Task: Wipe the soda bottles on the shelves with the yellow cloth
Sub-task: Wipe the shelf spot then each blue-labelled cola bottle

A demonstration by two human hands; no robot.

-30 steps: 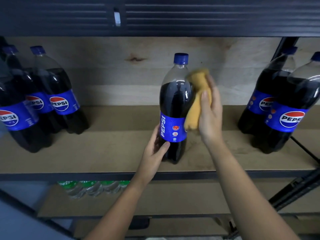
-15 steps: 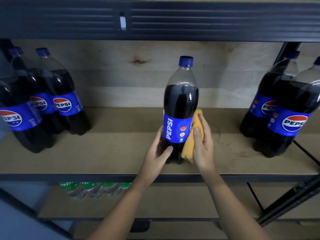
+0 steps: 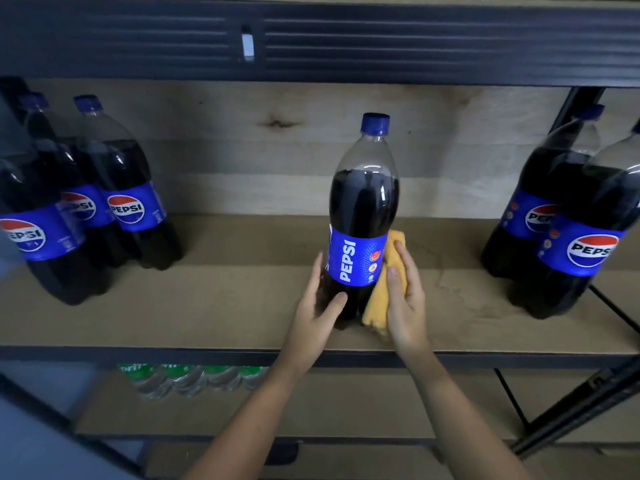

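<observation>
Shelf (image 3: 221,306): Pepsi bottles (image 3: 135,188) left, right; green-labelled bottles (image 3: 194,377) below.

Dim, soft overhead light; glints on dark bottles (image 3: 363,202); wide-angle bending, blurry edges.

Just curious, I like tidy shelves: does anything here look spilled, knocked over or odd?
Nothing stands out. The middle bottle stands upright and capped on the shelf; the left hand steadies it while the right hand presses the yellow cloth against it. No spill shows.
</observation>
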